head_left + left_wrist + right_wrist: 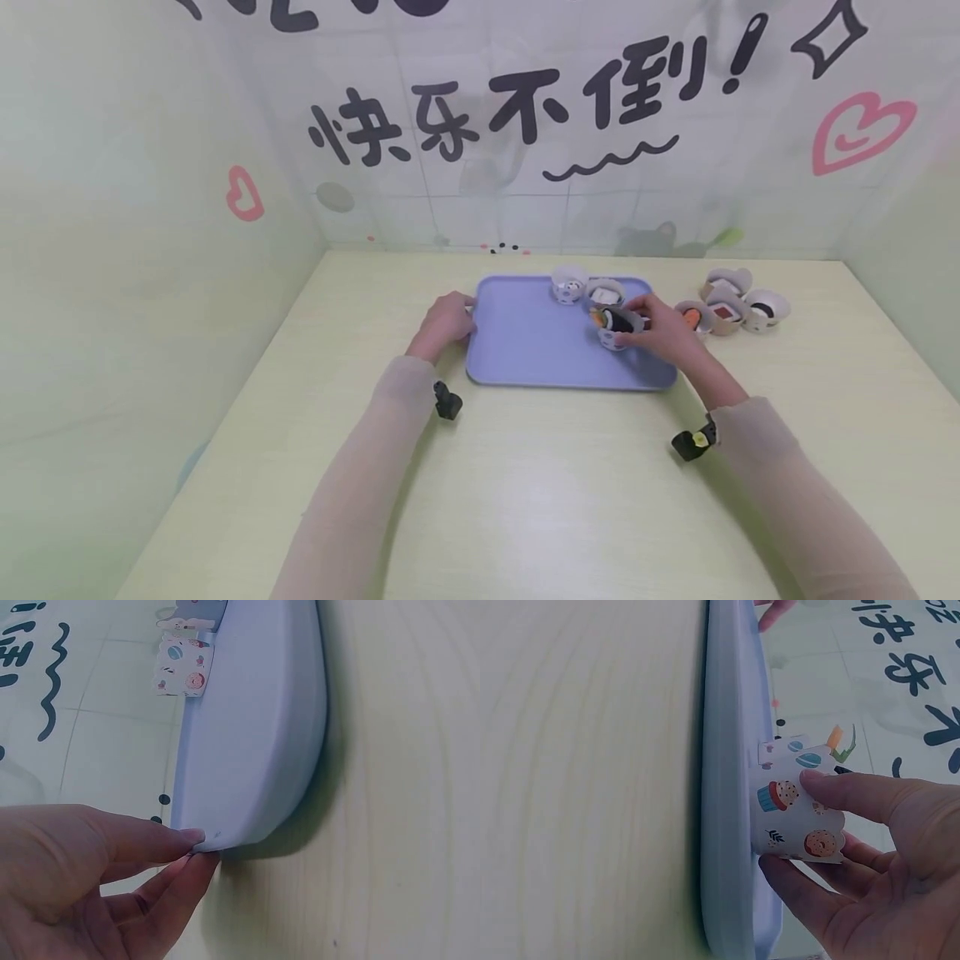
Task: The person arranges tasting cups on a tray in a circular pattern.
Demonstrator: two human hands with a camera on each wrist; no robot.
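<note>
A lilac tray (525,342) lies on the table. The left hand (447,321) pinches its left rim between thumb and fingers, seen closely in the left wrist view. Over the tray's right part, the right hand (667,333) grips a white paper cup (791,814) printed with cupcakes and doughnuts. A black-wrapped sushi roll (621,320) with an orange and green end sticks out of that cup. Two more paper cups, a left one (567,288) and a right one (604,295), stand at the tray's back edge. In the right wrist view the held cup's base seems close to the tray floor; contact is unclear.
Right of the tray stand several paper cups with food pieces: one with an orange piece (693,317), one with a red piece (725,313), one with a black-and-white piece (767,310). A printed wall (480,217) closes the back; side walls flank the table.
</note>
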